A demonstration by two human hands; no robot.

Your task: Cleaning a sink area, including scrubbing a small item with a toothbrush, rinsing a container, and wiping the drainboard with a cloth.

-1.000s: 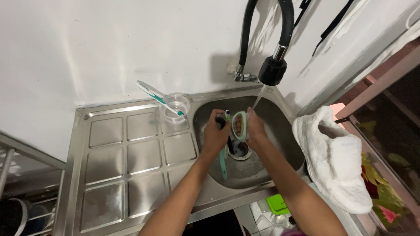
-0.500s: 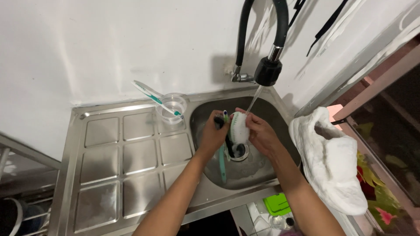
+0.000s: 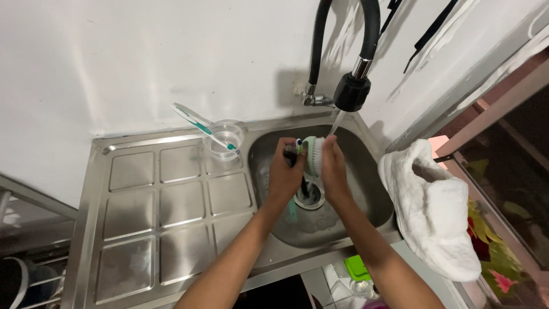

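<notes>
Both my hands are over the steel sink (image 3: 369, 189), under a thin stream of water (image 3: 337, 123) from the black hose tap (image 3: 351, 91). My right hand (image 3: 334, 171) grips a pale green and white scrub brush (image 3: 313, 153), held upright in the stream. My left hand (image 3: 285, 171) is closed on a small dark object (image 3: 290, 153) pressed against the brush's bristles; I cannot tell what it is. A teal handle (image 3: 293, 210) lies in the basin below my left wrist, beside the drain (image 3: 310, 200).
A clear plastic cup (image 3: 223, 140) holding a green and white toothbrush (image 3: 191, 117) stands on the ribbed steel drainboard (image 3: 160, 200), left of the basin. A white fabric shoe (image 3: 429, 212) rests on the sink's right edge. A white wall is behind.
The brush has turned from flat in the basin to upright and risen closer to the tap. Both hands came up with it and closed together.
</notes>
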